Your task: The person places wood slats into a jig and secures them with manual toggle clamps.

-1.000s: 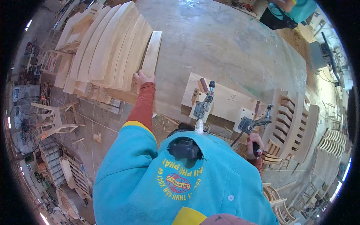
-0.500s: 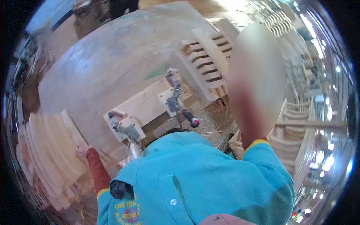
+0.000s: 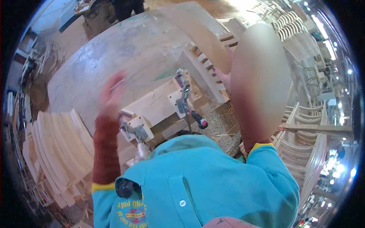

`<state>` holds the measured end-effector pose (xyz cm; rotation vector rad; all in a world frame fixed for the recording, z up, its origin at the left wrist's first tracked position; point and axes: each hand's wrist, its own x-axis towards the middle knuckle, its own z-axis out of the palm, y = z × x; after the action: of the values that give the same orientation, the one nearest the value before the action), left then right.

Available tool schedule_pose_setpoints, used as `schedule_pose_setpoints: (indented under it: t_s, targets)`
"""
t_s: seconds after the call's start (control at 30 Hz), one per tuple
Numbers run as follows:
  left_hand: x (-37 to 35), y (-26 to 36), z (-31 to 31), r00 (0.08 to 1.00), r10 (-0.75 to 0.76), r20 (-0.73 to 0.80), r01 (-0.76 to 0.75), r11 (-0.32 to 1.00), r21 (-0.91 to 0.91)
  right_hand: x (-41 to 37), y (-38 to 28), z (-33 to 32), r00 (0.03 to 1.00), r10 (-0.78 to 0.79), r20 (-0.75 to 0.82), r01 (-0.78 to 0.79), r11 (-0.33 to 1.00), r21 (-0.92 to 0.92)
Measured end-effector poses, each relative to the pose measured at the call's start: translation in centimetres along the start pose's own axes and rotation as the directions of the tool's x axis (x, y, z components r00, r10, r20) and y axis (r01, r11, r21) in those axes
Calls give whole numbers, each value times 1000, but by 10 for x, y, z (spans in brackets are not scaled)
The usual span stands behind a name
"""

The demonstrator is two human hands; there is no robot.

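My left hand [image 3: 111, 94] is raised over the workbench [image 3: 114, 57], blurred, fingers apart and holding nothing. It hovers just above and left of a wooden jig [image 3: 154, 104] that carries two toggle clamps: one near my left forearm [image 3: 131, 129] and one with a red-tipped handle [image 3: 190, 110]. My right arm reaches up and right, mostly hidden behind a blur. Only part of my right hand [image 3: 225, 78] shows, at the end of a long curved board [image 3: 197, 34] that lies over a slatted chair-back piece [image 3: 207, 76]. That hand seems closed on the board.
A stack of curved boards [image 3: 57, 152] stands at the left beside the bench. Chair frames [image 3: 300, 129] are stacked at the right, with more curved parts [image 3: 296, 34] at the upper right. Sawdust and shavings [image 3: 220, 125] lie under the jig. Another person [image 3: 127, 7] stands beyond the bench.
My view swung to the right. My left hand left the stack of curved boards and rose over the jig. My right hand let go of the clamp handle and reached to the slatted pieces.
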<state>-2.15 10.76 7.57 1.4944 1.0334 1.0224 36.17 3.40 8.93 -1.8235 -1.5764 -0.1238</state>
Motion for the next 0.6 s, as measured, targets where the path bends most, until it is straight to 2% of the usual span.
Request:
schedule_pose_setpoints:
  t_s: [0.03,0.07,0.1,0.17,0.2,0.27,0.3,0.33,0.4,0.43,0.47,0.53,0.57,0.6]
  targets:
    - [12,20,35,990,-40,133,34,998,48,5,-27,5,998,-37,-45,41,994,104]
    - [18,32,69,981,-33,191,74,974,-213,10,-58,10,991,-86,-102,101,985,143]
    - [25,44,99,982,-54,180,130,888,-441,10,-84,15,978,-126,-164,154,972,175]
    - [38,62,124,953,295,74,-247,894,-374,6,-120,30,955,-233,-184,274,931,242]
    - [41,64,117,955,297,-16,-278,873,-401,3,-131,33,938,-281,-201,329,903,275]
    - [49,61,94,936,291,-196,-349,827,-441,-2,-139,17,924,-378,-53,376,877,301]
    - [60,49,66,950,258,-177,-308,876,-372,-10,-137,9,906,-423,23,394,863,317]
    - [74,33,28,962,223,-159,-263,916,-303,-22,-126,6,930,-344,129,271,879,394]
    - [88,13,-31,925,169,-341,-213,972,-96,-48,-97,-4,913,-204,354,8,874,485]
    - [94,3,-51,899,216,-380,-253,966,-50,-57,-94,-19,765,-25,644,-201,940,275]
    - [100,-8,-69,871,265,-413,-292,956,-2,-67,-96,-32,524,186,831,-339,941,3]
    - [104,-56,-104,944,86,-318,-29,983,180,-100,-91,-24,411,160,897,-274,961,-45]
    - [103,-86,-117,960,-11,-278,91,957,277,-115,-88,-15,507,160,847,-335,942,23]
    - [99,-125,-125,995,-12,-100,52,915,400,-127,-86,-4,602,168,780,-381,920,96]
